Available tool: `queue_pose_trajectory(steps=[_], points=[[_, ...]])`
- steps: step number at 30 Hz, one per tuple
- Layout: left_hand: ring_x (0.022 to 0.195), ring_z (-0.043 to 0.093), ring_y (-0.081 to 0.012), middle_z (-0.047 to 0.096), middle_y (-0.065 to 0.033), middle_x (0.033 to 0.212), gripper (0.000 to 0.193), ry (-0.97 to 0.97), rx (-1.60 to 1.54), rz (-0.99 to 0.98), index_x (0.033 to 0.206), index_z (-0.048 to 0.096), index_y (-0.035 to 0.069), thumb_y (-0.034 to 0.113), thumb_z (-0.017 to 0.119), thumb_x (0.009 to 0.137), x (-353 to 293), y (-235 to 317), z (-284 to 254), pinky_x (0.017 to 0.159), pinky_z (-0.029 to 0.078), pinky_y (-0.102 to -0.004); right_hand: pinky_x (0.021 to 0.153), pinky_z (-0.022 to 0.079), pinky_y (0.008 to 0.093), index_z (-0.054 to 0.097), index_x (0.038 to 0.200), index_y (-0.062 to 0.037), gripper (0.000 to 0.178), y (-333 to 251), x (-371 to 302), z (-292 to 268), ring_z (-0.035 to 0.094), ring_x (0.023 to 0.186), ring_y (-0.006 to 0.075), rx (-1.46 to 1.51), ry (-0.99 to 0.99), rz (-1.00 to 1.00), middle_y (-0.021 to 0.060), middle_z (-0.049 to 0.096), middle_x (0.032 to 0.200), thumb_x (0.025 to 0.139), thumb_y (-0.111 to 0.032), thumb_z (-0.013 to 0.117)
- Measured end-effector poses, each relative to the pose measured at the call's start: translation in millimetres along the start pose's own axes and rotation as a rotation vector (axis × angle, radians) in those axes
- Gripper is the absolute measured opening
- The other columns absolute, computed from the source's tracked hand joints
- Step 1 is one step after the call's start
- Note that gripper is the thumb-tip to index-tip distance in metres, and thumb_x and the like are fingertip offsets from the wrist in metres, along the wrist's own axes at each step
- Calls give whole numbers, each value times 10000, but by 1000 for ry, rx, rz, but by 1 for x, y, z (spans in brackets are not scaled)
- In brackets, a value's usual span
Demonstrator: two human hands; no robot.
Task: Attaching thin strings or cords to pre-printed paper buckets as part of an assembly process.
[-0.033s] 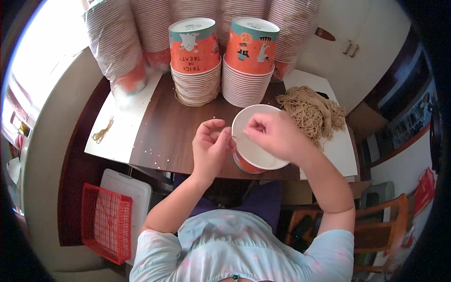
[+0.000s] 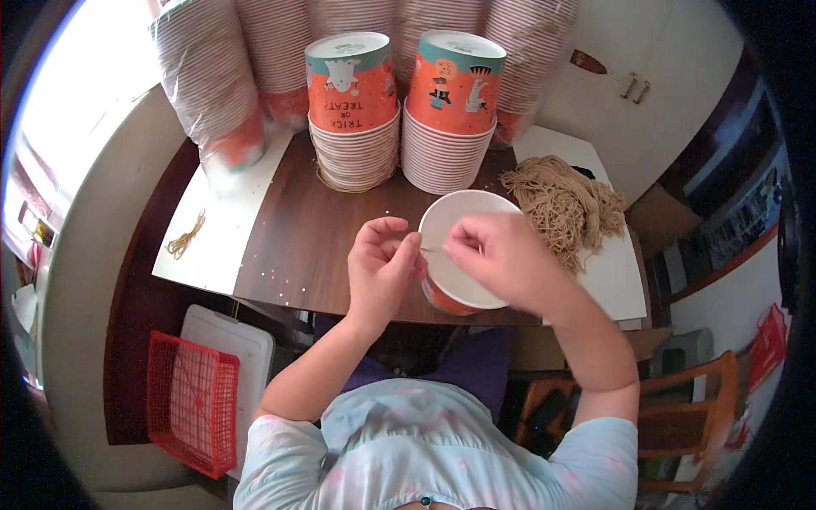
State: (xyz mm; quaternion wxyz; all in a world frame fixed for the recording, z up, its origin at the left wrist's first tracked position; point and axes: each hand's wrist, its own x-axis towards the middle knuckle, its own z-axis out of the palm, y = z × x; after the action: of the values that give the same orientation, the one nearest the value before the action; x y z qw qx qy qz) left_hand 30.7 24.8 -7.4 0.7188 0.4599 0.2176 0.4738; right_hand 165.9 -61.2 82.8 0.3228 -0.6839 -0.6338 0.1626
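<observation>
String (image 2: 433,250) between both pinching hands (image 2: 379,270).

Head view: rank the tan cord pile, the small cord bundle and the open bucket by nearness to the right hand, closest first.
From the right hand:
1. Open bucket: directly below the hand in this view, partly covered by it.
2. Tan cord pile: to its right, slightly farther out.
3. Small cord bundle: well off to its left, beyond the other hand.

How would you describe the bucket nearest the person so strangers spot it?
On the brown tabletop, find the near edge. There, partly hidden by the right hand, stands a white-lined bucket. Its open mouth faces up; the stacked buckets just behind are upside down.
</observation>
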Motion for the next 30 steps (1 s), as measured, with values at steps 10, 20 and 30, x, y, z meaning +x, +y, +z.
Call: queue_pose_trajectory(steps=[10, 20, 30], points=[[635, 609, -96, 632, -58, 753, 102, -152, 60, -232, 960, 530, 28, 86, 598, 912, -16, 15, -9, 559, 523, -221, 517, 427, 299, 524, 767, -61, 90, -14, -62, 88, 503, 605, 196, -572, 200, -491, 56, 470, 697, 708, -97, 581], [681, 619, -107, 631, -72, 842, 167, -179, 29, -203, 1096, 487, 20, 118, 510, 963, -29, 19, -12, 601, 554, -246, 574, 445, 371, 553, 701, -55, 155, -6, -58, 90, 529, 607, 246, -468, 194, -540, 79, 496, 669, 712, -141, 682], [746, 601, -81, 620, -49, 873, 146, -228, 108, -240, 1081, 506, 5, 88, 506, 961, -23, 23, -11, 573, 506, -210, 717, 476, 426, 603, 733, -16, 210, 6, -7, 18, 604, 813, 331, -123, -3, -261, 141, 614, 802, 736, -206, 693]])
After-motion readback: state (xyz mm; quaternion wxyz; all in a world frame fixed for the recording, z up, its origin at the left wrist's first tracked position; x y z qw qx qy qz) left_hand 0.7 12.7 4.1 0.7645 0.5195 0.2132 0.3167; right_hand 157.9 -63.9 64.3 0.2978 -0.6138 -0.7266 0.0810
